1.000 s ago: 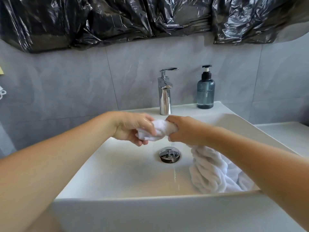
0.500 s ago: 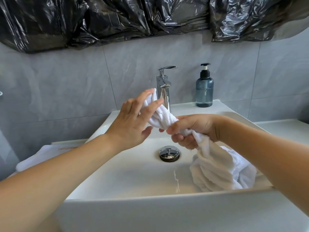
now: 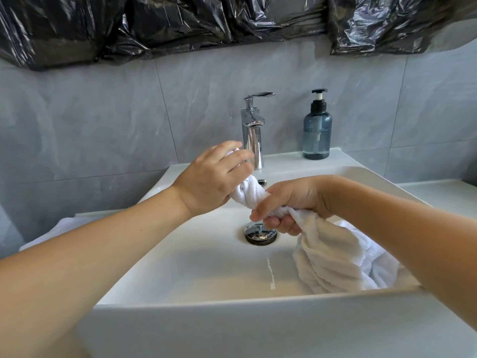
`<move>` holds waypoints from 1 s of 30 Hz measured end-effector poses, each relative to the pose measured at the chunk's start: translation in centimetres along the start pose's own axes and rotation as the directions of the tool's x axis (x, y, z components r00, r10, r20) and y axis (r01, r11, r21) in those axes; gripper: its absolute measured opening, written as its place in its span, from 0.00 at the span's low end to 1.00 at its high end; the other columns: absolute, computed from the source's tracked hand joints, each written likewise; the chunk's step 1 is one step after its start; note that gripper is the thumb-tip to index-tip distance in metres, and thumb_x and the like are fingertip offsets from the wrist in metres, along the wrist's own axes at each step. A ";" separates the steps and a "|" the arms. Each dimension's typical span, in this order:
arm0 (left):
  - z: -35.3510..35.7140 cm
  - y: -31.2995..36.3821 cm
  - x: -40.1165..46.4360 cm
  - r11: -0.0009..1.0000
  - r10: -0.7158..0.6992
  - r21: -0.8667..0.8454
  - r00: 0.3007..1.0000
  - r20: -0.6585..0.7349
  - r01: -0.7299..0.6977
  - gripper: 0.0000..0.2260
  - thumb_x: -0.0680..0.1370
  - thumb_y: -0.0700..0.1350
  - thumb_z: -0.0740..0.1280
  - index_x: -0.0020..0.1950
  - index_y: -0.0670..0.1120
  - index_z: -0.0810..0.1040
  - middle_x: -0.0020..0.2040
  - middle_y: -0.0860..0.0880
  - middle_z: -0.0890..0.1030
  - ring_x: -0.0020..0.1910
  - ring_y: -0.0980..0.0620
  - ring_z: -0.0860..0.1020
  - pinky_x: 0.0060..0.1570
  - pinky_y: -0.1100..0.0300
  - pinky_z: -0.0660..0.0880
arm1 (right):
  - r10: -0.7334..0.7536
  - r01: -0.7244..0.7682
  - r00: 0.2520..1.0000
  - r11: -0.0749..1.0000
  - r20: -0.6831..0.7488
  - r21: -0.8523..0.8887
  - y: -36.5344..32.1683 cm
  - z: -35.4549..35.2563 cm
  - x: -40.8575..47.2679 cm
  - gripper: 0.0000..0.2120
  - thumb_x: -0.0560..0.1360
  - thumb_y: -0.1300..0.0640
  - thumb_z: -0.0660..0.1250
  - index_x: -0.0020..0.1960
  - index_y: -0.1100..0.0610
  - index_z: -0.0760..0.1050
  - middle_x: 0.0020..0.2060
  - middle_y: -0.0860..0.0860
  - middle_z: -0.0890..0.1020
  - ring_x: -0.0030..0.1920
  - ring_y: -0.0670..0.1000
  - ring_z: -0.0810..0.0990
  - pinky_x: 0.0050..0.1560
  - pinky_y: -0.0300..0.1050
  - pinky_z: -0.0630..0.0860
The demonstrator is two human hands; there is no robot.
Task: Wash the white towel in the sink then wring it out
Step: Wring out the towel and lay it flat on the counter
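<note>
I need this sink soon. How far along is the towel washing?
Washing looks over: no water runs from the faucet. Wringing is in hand: the left hand and right hand grip a twisted stretch of the white towel above the drain. Left: the loose bulk lying in the sink looks unwrung.

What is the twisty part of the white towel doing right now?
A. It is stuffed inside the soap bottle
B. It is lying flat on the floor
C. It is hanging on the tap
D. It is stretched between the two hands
D: the twisted stretch of the white towel runs from the left hand to the right hand, both holding it above the sink, while the rest droops into the basin.
</note>
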State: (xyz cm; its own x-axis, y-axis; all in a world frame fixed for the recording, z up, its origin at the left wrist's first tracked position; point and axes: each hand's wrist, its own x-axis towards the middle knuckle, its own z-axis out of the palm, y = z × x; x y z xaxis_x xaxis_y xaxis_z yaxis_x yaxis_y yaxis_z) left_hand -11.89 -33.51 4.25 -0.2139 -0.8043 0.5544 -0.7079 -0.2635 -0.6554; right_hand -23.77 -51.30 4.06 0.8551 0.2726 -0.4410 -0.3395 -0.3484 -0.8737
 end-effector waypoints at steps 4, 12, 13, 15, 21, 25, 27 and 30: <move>0.3 -0.4 -0.2 0.999 0.031 0.032 0.996 0.082 -0.034 0.19 0.80 0.34 0.42 0.60 0.45 0.68 0.49 0.43 0.81 0.49 0.38 0.79 0.38 0.48 0.80 | 0.009 -0.013 0.997 0.998 -0.073 -0.055 -0.2 0.5 0.3 0.12 0.76 0.60 0.69 0.39 0.55 0.67 0.28 0.52 0.71 0.24 0.46 0.64 0.23 0.34 0.62; -0.3 -1.4 -0.9 0.947 0.171 0.227 0.954 0.245 -0.228 0.16 0.68 0.30 0.53 0.47 0.43 0.76 0.36 0.47 0.72 0.34 0.46 0.68 0.29 0.56 0.67 | -0.023 -0.028 0.974 0.976 -0.227 -0.217 -0.7 2.5 2.2 0.13 0.72 0.60 0.73 0.38 0.58 0.69 0.28 0.53 0.74 0.24 0.48 0.70 0.25 0.36 0.68; -0.8 -1.7 -1.1 0.950 0.152 0.229 0.955 0.254 -0.212 0.15 0.66 0.31 0.56 0.47 0.43 0.76 0.37 0.47 0.71 0.34 0.46 0.68 0.29 0.56 0.65 | -0.039 -0.011 0.974 0.976 -0.224 -0.216 -0.9 2.8 2.4 0.13 0.72 0.60 0.73 0.38 0.58 0.68 0.28 0.53 0.74 0.24 0.48 0.69 0.26 0.36 0.69; -1.5 -2.1 -2.1 0.947 0.117 0.257 0.955 0.273 -0.190 0.18 0.64 0.33 0.60 0.53 0.42 0.74 0.38 0.46 0.71 0.34 0.47 0.67 0.30 0.56 0.62 | -0.058 0.006 0.973 0.973 -0.224 -0.229 -1.4 3.5 2.6 0.14 0.72 0.59 0.73 0.37 0.57 0.68 0.27 0.52 0.73 0.24 0.49 0.69 0.27 0.37 0.69; -3.5 -2.2 -3.1 0.917 -0.072 0.389 0.919 0.388 -0.093 0.13 0.59 0.32 0.65 0.40 0.44 0.73 0.31 0.48 0.70 0.27 0.49 0.67 0.25 0.62 0.56 | -0.109 0.014 0.947 0.954 -0.303 -0.300 -2.7 6.4 3.6 0.15 0.70 0.54 0.74 0.33 0.58 0.70 0.26 0.51 0.73 0.25 0.51 0.71 0.33 0.40 0.69; -5.0 -0.2 -3.8 0.962 -0.269 0.229 0.688 0.674 0.151 0.11 0.70 0.44 0.67 0.52 0.49 0.75 0.44 0.50 0.80 0.42 0.44 0.80 0.34 0.59 0.63 | -0.259 -0.021 0.875 0.823 -0.409 -0.568 -1.9 8.2 4.9 0.10 0.67 0.53 0.74 0.37 0.57 0.75 0.30 0.51 0.78 0.31 0.53 0.75 0.36 0.42 0.70; -5.3 1.2 -4.5 0.921 -0.357 0.179 0.565 0.744 0.345 0.08 0.70 0.45 0.64 0.49 0.51 0.76 0.42 0.52 0.79 0.44 0.45 0.79 0.35 0.57 0.65 | -0.334 -0.073 0.841 0.709 -0.425 -0.701 -1.5 8.6 5.3 0.08 0.70 0.51 0.68 0.38 0.55 0.75 0.31 0.50 0.78 0.32 0.53 0.77 0.33 0.41 0.71; -5.1 2.8 -5.8 0.729 -0.446 0.074 0.391 0.805 0.680 0.02 0.69 0.45 0.65 0.36 0.49 0.74 0.35 0.52 0.77 0.35 0.47 0.76 0.31 0.59 0.68 | -0.436 -0.144 0.828 0.441 -0.352 -0.886 -1.5 9.0 5.6 0.09 0.74 0.50 0.62 0.41 0.55 0.72 0.35 0.51 0.74 0.40 0.58 0.78 0.34 0.43 0.71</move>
State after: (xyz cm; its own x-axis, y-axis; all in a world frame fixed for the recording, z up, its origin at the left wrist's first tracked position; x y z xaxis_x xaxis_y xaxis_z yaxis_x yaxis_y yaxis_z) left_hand -16.03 -26.89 1.81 0.7740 -0.6258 0.0964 -0.6122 -0.7785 -0.1383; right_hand -22.00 -41.21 1.04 0.9941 0.0625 0.0883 0.0745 -0.9874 -0.1395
